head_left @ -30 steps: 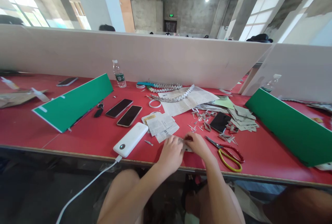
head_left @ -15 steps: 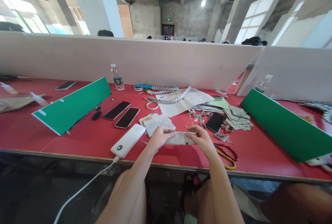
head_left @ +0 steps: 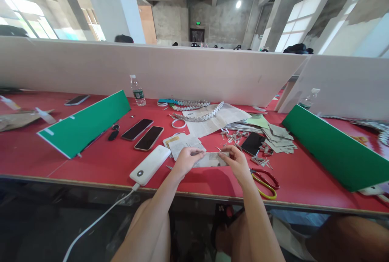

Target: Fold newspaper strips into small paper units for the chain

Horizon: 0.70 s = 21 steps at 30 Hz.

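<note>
A small piece of printed newspaper is stretched between my two hands, just above the red tabletop. My left hand pinches its left end with thumb and fingers. At the other end, my right hand grips the paper the same way. Behind my left hand lie some loose paper sheets. Close to my right hand are scissors with one red and one yellow handle, a black phone and several small folded paper pieces.
Two phones and a white power bank with a cable lie to the left. Green boards stand at both sides. Farther back are a folded paper chain, a newspaper sheet, cut paper and a water bottle.
The newspaper piece has tilted slightly, and more of its printed face shows. Both hands keep their hold and have barely moved.
</note>
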Available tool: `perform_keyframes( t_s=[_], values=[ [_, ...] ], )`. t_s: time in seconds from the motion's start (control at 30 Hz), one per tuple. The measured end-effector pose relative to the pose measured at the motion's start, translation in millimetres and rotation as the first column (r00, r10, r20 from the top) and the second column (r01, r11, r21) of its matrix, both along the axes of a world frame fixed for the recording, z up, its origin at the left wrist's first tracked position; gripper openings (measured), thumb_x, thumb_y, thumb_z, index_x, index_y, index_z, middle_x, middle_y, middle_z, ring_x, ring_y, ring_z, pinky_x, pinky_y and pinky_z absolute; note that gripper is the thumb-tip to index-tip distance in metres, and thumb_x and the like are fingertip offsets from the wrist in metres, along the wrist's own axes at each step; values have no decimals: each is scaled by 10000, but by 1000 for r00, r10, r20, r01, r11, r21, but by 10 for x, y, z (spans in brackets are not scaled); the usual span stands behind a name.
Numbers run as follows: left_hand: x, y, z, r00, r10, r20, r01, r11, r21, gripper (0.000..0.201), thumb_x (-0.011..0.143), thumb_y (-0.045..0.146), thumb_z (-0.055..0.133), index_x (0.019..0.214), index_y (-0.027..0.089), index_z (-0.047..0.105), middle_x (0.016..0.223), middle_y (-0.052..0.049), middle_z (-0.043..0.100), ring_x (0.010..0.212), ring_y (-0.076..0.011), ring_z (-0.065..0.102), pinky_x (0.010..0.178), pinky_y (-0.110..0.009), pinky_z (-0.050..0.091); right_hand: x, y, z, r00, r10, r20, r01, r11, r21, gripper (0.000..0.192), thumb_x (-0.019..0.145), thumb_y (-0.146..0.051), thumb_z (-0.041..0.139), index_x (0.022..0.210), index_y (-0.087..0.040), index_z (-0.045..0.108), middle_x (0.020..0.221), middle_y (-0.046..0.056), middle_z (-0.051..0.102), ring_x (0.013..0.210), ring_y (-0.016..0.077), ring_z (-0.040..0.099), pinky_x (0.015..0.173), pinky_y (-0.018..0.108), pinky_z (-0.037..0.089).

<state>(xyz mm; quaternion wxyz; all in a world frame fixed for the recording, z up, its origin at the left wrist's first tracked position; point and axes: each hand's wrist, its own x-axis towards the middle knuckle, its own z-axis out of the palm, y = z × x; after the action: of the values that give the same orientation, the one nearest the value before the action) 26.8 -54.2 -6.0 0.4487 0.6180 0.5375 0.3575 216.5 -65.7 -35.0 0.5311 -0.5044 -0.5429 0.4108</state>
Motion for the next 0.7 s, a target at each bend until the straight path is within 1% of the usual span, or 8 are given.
perform_keyframes(
  t_s=[0.07,0.13,0.23,0.3,0.43,0.57,0.63,0.7],
  values=[
    [-1,4,-19,999,-1,-52,4,998,63,268,736,373,598,830,144,701,850,-58,715,849,-223,627,770,-298,453,4,16,-22,1000,-7,26,7,1000,0,285,687,-401,655,847,-177,583,806,36,626,675,151,553,581,248,414],
    [8,4,-54,985,-16,-170,41,988,148,223,761,334,573,800,152,697,830,-57,710,823,-214,627,758,-292,449,-2,32,-68,996,-11,86,12,1000,-4,265,684,-384,647,836,-176,587,816,44,639,687,162,563,599,259,419],
    [38,10,-143,899,-21,-438,119,973,197,168,773,262,556,739,160,685,807,-69,686,812,-214,610,742,-294,435,-49,39,-162,963,-24,268,28,1000,-11,164,684,-311,626,779,-182,592,788,40,652,710,179,579,640,276,420],
    [55,27,-225,841,-11,-541,129,975,180,127,754,216,570,709,155,672,819,-85,666,831,-227,596,741,-303,423,-104,29,-212,921,-25,389,42,999,-34,89,693,-254,596,760,-196,593,766,28,659,720,184,592,645,275,415],
    [43,94,-389,813,-34,-582,143,980,142,67,730,148,575,745,154,639,816,-72,637,813,-215,585,722,-290,414,-210,2,-252,838,0,546,82,989,-126,106,710,-181,564,798,-224,603,791,16,678,758,183,612,619,251,392],
    [0,147,-462,806,-85,-586,189,975,119,194,710,129,598,896,183,591,753,-7,592,727,-177,570,658,-259,422,-244,2,-264,758,12,652,148,971,-189,96,730,-210,586,820,-232,612,851,12,685,816,178,613,597,226,354],
    [-5,144,-465,804,-85,-588,213,965,151,215,703,106,603,899,192,588,834,-18,577,832,-191,556,729,-275,423,-242,6,-275,747,18,664,153,968,-199,95,728,-217,603,822,-231,613,865,5,683,821,166,611,593,214,343],
    [6,120,-466,797,-67,-601,251,940,229,223,712,73,584,898,195,601,930,-41,553,957,-212,513,825,-302,400,-241,8,-285,747,29,664,146,967,-207,94,724,-213,614,816,-231,612,865,1,681,812,157,610,587,209,336]
  ],
)
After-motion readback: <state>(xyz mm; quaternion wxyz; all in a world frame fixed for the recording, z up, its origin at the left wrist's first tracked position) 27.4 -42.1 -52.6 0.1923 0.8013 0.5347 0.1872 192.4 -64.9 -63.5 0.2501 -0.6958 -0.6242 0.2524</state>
